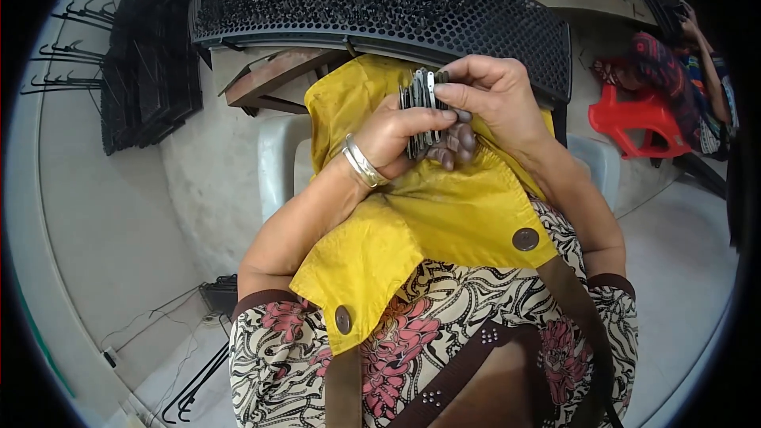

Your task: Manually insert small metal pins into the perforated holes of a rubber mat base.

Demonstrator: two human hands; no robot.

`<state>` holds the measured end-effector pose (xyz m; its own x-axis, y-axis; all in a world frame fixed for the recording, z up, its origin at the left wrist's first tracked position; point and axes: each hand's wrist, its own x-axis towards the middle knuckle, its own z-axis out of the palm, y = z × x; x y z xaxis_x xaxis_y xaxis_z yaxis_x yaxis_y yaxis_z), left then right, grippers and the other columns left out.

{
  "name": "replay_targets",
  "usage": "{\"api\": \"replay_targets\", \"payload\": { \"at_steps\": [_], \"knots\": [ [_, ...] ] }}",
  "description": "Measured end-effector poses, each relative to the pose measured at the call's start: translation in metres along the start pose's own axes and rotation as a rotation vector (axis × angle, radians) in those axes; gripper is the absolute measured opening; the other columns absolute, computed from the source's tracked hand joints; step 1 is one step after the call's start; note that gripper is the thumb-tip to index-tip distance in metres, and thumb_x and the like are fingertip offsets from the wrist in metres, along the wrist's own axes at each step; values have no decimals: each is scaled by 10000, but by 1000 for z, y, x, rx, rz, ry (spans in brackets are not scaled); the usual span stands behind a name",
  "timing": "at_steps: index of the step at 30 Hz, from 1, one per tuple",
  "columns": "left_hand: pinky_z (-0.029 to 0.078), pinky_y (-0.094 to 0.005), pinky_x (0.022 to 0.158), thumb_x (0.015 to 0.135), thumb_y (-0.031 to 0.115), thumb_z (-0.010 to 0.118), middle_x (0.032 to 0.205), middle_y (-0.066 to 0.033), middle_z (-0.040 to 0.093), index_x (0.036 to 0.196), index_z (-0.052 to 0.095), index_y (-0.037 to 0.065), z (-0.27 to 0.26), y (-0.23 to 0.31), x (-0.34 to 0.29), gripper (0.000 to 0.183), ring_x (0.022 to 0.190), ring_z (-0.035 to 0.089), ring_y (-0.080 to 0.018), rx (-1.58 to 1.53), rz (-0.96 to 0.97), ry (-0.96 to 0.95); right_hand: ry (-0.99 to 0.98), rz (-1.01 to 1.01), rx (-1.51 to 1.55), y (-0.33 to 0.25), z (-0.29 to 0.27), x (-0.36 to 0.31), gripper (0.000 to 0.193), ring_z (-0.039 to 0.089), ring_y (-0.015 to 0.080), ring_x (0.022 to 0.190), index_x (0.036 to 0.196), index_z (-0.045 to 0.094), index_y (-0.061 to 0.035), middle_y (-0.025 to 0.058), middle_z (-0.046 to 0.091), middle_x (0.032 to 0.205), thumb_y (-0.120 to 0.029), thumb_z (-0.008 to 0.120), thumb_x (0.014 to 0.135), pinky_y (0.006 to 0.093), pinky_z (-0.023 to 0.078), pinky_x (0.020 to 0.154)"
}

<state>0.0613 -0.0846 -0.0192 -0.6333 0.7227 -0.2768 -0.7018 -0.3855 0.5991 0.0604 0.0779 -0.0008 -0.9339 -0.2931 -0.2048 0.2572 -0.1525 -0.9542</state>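
A bundle of thin, narrow metal strips (416, 103), dark and silvery with rounded ends, stands on edge above my lap. My left hand (388, 136) is wrapped round it from the left, the thumb lying across the front and darkened fingertips showing below. From the right, my right hand (499, 99) pinches a pale strip at the bundle's upper right between thumb and forefinger. Its other fingers are partly hidden. Beneath both hands spreads a yellow apron (460, 210).
Ahead stands a long black perforated rack (547, 51), its holes mostly filled with dark upright pieces. More black racks (151, 55) and hooked rods (75, 51) are at the left. Another person (682, 79) is at the right beside a red stool (626, 123).
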Motion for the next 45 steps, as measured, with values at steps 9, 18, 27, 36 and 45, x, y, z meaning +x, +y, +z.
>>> {"api": "replay_targets", "payload": {
  "at_steps": [9,18,27,36,45],
  "knots": [
    [503,-305,504,802,72,491,752,-166,596,901,510,-52,9,-1,-1,159,640,610,-235,-2,1,172,131,-77,9,13,-8,-6,94,560,102,644,830,586,42,81,607,755,20,590,739,210,462,588],
    [490,-272,498,801,73,489,739,-144,607,883,523,-48,10,-4,-4,150,605,605,-206,197,-11,238,147,23,186,18,-9,-15,108,560,114,643,836,585,31,78,604,755,17,601,730,219,463,603],
    [504,-285,541,825,91,472,831,-170,591,960,476,-63,0,-9,2,205,674,608,-227,20,-18,345,391,-219,149,-12,-48,27,112,579,152,652,851,572,50,103,605,775,-16,583,761,260,492,615],
    [503,-291,545,824,81,465,822,-178,589,941,480,-63,-1,-10,3,186,669,606,-235,3,-35,360,440,-367,29,-3,-62,67,120,584,126,650,873,587,40,82,612,771,-16,584,768,236,499,590],
    [502,-301,544,812,71,471,805,-185,592,931,481,-69,0,-10,3,184,658,605,-246,-10,-41,358,397,-430,-327,-5,-69,67,107,566,82,628,860,605,28,50,609,732,-16,583,765,184,468,571]
  ]
}}
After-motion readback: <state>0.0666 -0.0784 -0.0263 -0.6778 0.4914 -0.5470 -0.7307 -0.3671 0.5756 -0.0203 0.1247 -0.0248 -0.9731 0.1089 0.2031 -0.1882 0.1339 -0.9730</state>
